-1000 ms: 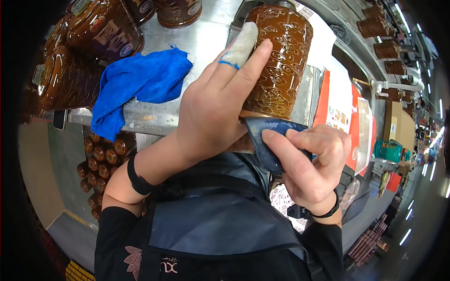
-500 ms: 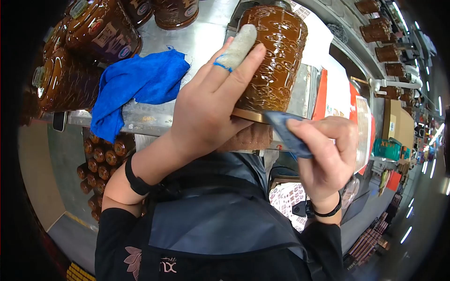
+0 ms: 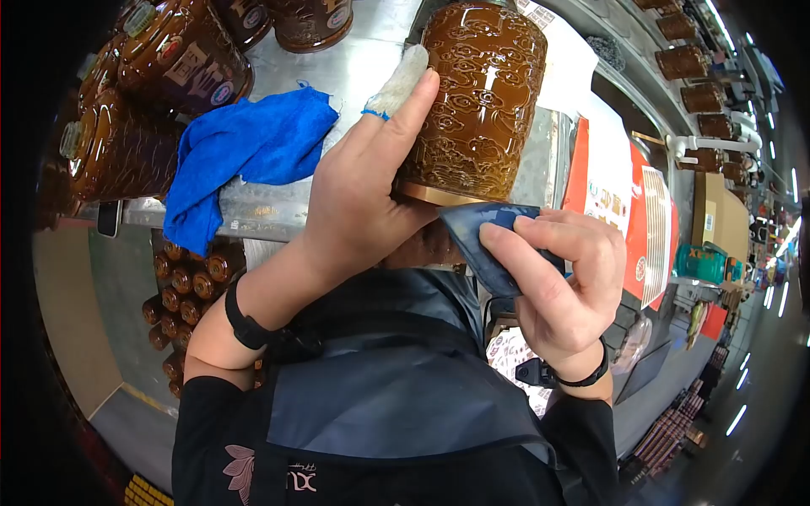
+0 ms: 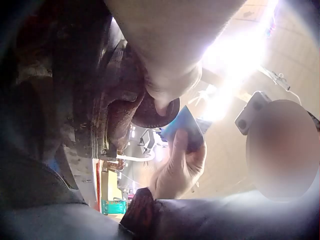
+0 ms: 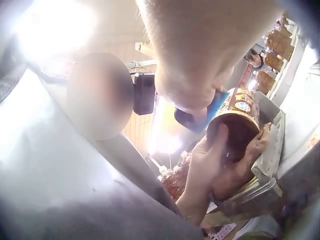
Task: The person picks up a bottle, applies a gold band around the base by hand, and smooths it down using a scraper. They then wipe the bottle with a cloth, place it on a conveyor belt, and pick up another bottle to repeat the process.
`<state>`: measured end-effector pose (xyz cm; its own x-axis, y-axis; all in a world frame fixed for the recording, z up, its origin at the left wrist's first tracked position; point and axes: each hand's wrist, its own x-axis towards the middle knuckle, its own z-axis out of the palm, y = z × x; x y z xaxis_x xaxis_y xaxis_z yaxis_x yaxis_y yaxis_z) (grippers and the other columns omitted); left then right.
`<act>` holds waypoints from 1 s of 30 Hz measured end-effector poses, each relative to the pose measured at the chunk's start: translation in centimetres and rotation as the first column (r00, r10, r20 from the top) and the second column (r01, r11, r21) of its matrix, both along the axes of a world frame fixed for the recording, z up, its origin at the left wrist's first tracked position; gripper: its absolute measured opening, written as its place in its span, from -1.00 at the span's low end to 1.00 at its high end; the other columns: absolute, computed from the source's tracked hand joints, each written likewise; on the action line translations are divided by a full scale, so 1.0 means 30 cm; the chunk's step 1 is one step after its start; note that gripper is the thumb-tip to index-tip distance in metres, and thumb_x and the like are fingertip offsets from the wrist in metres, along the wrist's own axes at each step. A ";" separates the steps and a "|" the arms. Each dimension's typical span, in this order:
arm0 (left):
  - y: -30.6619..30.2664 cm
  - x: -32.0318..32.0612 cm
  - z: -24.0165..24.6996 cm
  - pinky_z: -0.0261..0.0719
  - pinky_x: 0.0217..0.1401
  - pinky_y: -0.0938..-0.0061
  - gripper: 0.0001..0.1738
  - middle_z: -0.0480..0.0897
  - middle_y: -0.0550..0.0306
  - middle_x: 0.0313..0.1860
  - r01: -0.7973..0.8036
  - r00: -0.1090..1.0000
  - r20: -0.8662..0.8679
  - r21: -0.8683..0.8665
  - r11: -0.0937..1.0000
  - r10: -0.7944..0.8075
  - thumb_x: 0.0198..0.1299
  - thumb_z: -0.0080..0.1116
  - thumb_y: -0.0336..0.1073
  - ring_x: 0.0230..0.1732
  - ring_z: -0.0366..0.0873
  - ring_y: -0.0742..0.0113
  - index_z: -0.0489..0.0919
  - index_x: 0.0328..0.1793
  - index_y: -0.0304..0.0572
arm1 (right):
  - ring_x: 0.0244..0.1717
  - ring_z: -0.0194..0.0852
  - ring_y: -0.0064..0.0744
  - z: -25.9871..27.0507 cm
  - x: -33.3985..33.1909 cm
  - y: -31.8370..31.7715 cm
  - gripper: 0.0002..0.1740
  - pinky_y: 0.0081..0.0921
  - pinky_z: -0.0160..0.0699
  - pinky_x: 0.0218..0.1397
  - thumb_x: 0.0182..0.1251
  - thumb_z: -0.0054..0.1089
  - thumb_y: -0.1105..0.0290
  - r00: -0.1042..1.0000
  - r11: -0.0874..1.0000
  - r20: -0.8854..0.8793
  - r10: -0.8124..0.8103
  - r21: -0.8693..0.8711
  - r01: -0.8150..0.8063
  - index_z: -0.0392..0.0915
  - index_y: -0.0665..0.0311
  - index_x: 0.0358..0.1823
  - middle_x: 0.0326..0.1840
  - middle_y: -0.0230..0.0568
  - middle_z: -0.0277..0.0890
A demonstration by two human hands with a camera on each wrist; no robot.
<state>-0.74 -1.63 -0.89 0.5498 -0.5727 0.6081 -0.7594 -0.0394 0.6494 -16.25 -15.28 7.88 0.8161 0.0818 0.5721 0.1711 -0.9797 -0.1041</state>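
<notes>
A brown embossed jar (image 3: 481, 101) lies on its side at the table's edge, its base toward the body. My left hand (image 3: 363, 181) holds it near the base, fingers along its side, one finger wrapped in a pale cover. In the right wrist view the left hand (image 5: 207, 162) has its thumb at the jar's base (image 5: 235, 132). My right hand (image 3: 569, 278) pinches a dark blue folded piece (image 3: 489, 244) between thumb and fingers, against or close to the base rim. The left wrist view shows the right hand (image 4: 180, 167) with that blue piece (image 4: 186, 127).
A blue cloth (image 3: 253, 139) lies on the metal table (image 3: 371, 38) at left, near several labelled brown jars (image 3: 190, 63). Red and white printed packaging (image 3: 603, 190) stands to the right. More bottles (image 3: 190, 287) are below the table at left.
The jar and my left hand have shifted slightly left. My right hand moved out right with the blue piece, then came back toward the jar's base.
</notes>
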 end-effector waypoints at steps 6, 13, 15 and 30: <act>0.000 0.005 -0.010 0.53 -0.30 0.27 0.15 0.55 0.05 -0.33 0.004 1.000 0.012 -0.009 1.000 -0.004 -0.16 0.64 -0.13 -0.35 0.53 0.09 0.33 0.63 -0.18 | -0.29 0.55 -0.26 -0.002 -0.006 -0.006 -0.49 -0.47 0.60 -0.26 -0.28 0.39 0.35 1.000 1.000 0.004 0.015 0.009 -0.015 0.83 0.10 -0.11 -0.23 -0.30 0.59; 0.017 0.008 -0.022 0.51 -0.31 0.26 0.14 0.52 0.05 -0.34 0.004 0.998 -0.055 -0.006 1.000 -0.004 -0.15 0.64 -0.17 -0.37 0.51 0.13 0.32 0.63 -0.21 | -0.35 0.51 -0.33 -0.009 -0.021 -0.041 -0.68 -0.45 0.43 -0.33 0.06 0.54 0.55 0.971 0.926 -0.014 -0.238 0.299 0.232 0.72 0.27 -0.10 -0.33 -0.24 0.59; 0.027 0.006 -0.018 0.58 -0.12 0.27 0.13 0.50 0.02 -0.35 0.030 0.986 -0.164 0.057 0.998 -0.020 -0.15 0.63 -0.19 -0.27 0.52 0.07 0.34 0.62 -0.20 | -0.38 0.49 -0.34 0.009 -0.034 -0.052 -0.70 -0.49 0.43 -0.31 0.15 0.53 0.57 0.961 0.861 -0.092 -0.262 0.428 0.275 0.65 0.37 -0.09 -0.33 -0.20 0.59; -0.006 0.034 0.068 0.33 0.58 0.13 -0.12 0.44 -0.25 0.52 0.138 0.979 0.143 0.075 0.988 -0.148 -0.08 0.55 -0.35 0.58 0.32 -0.19 0.51 0.47 -0.30 | -0.31 0.39 -0.74 -0.113 -0.096 -0.095 -0.84 -0.68 0.41 -0.23 0.30 0.44 0.53 0.900 0.345 -0.366 -0.239 0.834 0.431 0.64 0.39 -0.16 -0.35 -0.50 0.51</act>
